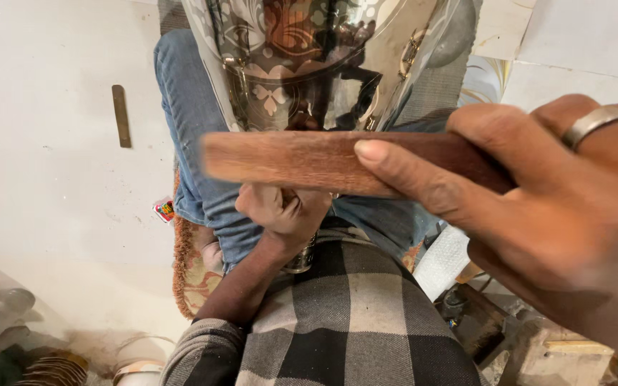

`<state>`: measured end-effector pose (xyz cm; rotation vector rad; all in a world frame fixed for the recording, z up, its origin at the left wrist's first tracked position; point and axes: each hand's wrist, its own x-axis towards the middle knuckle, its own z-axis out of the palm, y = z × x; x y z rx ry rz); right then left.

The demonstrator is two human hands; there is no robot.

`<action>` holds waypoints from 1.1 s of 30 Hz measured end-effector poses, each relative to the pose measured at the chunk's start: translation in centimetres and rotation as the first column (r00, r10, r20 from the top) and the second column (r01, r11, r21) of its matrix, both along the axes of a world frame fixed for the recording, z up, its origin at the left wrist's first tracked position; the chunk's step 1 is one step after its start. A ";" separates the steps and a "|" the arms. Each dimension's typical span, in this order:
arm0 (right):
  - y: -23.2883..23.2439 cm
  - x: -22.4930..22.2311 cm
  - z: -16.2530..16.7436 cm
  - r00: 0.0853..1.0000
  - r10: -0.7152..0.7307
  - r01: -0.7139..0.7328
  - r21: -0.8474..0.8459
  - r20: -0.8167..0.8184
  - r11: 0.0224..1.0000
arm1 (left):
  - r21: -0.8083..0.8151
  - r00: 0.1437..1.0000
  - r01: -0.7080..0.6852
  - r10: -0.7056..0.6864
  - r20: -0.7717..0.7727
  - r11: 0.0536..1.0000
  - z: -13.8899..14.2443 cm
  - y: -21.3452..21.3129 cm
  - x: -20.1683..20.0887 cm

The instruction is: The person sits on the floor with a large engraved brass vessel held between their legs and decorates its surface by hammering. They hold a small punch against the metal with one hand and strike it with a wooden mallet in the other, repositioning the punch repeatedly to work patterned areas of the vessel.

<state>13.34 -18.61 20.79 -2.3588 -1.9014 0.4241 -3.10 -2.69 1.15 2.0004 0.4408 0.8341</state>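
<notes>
Nearest to me, my right hand (566, 214) fills the right side of the view. Its grip is pressed together around a flat brown wooden stick (309, 161), with the index finger lying along the stick's front face; a plain silver ring (595, 123) sits on one finger. The stick lies level across the middle, and its free left end is blurred.

Below it, my left hand (284, 211) is curled into a fist under the stick. It seems to hold the lower part of a shiny engraved metal vessel (302, 64), but I cannot tell exactly what it pinches. My black and grey checked shirt (352, 314) covers the bottom centre.

The vessel stands between my knees in blue jeans (187, 107); flower patterns are cut into its mirror surface. Further out, on the pale floor (51, 200), a small red and yellow wrapper (164, 209) lies just beside my left leg, and a thin flat brown strip (121, 116) lies further away.
</notes>
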 end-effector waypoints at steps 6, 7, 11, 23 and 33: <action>-0.6 0.4 -1.2 0.991 -0.111 0.109 -0.035 -0.068 0.993 | 0.056 0.998 0.067 -0.066 -0.023 0.996 0.3 1.0 0.6; -1.2 0.6 -1.6 0.961 -0.166 0.178 0.034 -0.221 0.984 | 0.102 0.992 0.119 -0.116 -0.039 0.988 0.5 1.4 0.7; -4.3 -0.2 -3.8 0.942 -0.285 0.283 -0.036 -0.177 0.959 | 0.159 0.914 0.404 -0.390 -0.112 0.901 1.1 3.7 1.6; -9.3 -11.5 -17.6 0.176 -0.520 0.960 0.029 -0.836 0.278 | 0.149 0.432 0.894 -0.727 -0.534 0.422 5.2 7.4 7.4; -10.5 -13.6 -18.1 0.447 -0.582 0.890 0.405 -0.679 0.211 | -0.101 0.091 0.957 -0.610 -0.787 0.273 6.6 6.9 8.9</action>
